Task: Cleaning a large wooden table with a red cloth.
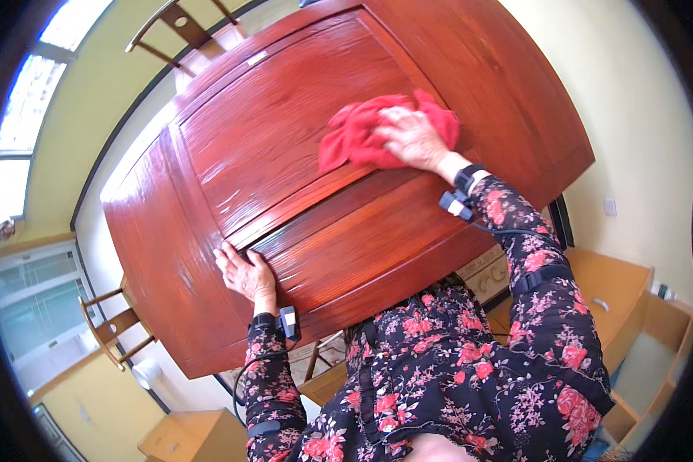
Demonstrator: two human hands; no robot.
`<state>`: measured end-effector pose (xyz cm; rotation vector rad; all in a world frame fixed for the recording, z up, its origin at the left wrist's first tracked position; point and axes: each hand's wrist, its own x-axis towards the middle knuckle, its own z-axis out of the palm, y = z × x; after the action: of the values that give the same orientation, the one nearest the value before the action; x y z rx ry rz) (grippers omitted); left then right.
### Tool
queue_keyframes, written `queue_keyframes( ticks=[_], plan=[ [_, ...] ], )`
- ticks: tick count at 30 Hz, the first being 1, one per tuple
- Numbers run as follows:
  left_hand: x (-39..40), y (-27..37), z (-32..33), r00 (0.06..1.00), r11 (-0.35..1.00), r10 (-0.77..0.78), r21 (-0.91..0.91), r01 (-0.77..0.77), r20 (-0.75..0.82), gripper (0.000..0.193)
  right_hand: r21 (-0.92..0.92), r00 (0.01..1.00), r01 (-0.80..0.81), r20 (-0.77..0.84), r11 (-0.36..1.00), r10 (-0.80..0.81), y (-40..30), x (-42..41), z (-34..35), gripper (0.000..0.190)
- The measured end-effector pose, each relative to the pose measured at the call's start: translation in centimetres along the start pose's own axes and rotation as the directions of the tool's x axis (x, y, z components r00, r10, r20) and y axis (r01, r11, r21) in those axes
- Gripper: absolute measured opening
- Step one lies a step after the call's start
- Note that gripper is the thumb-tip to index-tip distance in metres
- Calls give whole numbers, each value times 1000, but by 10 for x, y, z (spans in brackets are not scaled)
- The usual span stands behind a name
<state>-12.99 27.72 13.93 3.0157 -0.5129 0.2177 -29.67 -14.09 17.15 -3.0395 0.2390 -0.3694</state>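
A glossy reddish-brown wooden table [289, 115] with a framed centre panel spreads in front of me. A crumpled red cloth [358, 136] lies on it, right of the middle and overlapping the panel's near edge. My right hand [413, 136] presses down on this cloth from above, slightly blurred, with folds bunched around the fingers. Flat on the tabletop rests my left hand [247, 276], fingers apart and holding nothing, beside the near left corner of the panel frame. Both wrists carry black straps with small cabled devices.
Wooden chairs stand past the far edge [193, 32] and the left end [115, 329]. A small white label [257, 58] sits on the tabletop. Low wooden cabinets flank me at right [606, 277] and lower left [190, 433]. Windows [32, 110] are at far left.
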Motion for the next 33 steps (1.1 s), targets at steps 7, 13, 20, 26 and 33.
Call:
queue_keyframes(
  ticks=[7,13,20,26,33],
  plan=[
    [-7,26,-27,997,996,-58,-69,61,53,69,-221,811,-584,-185,781,554,11,88,28,41],
    [6,70,-47,991,987,-85,-126,98,105,71,-214,912,-399,-200,892,359,-77,204,39,36],
    [2,44,-47,994,793,-24,-604,85,108,64,320,896,432,-49,843,-441,-199,142,31,35],
    [-26,-75,-51,1000,923,8,-385,-13,-16,58,88,977,206,42,975,-210,-73,59,-8,35],
    [-52,-73,-51,996,990,-19,-141,30,82,56,-162,926,-338,-235,927,296,-59,131,32,38]
  ],
)
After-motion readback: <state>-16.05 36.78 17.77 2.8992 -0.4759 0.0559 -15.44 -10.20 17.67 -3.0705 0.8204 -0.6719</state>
